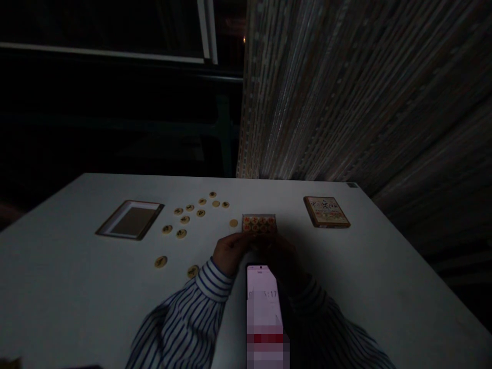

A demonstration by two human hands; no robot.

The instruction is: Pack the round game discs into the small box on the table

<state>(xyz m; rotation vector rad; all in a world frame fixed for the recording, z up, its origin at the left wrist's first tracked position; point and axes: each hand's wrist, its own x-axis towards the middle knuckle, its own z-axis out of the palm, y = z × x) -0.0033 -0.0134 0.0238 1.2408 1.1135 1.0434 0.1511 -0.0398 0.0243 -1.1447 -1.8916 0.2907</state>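
In front of me a small clear-edged tray (pixel 259 215) holds round Chinese chess pieces (pixel 260 224) with red characters, set in rows. My left hand (pixel 231 251) is closed at the tray's near left edge, its fingertips close to the pieces. From the right my right hand (pixel 284 259), dark in shadow, meets it at the near edge with its fingers bent inward. Whatever the fingertips grip is hidden. A plain-faced chess piece (pixel 233 223) lies just left of the tray. Several pieces with dark characters, such as one chess piece (pixel 181 233), are scattered farther left.
A lit phone (pixel 263 302) showing a timer lies between my forearms. An open shallow box part (pixel 130 221) rests on the left of the white table (pixel 365 287). On the right lies a printed box lid (pixel 326 211). A string curtain (pixel 307 92) hangs behind the table.
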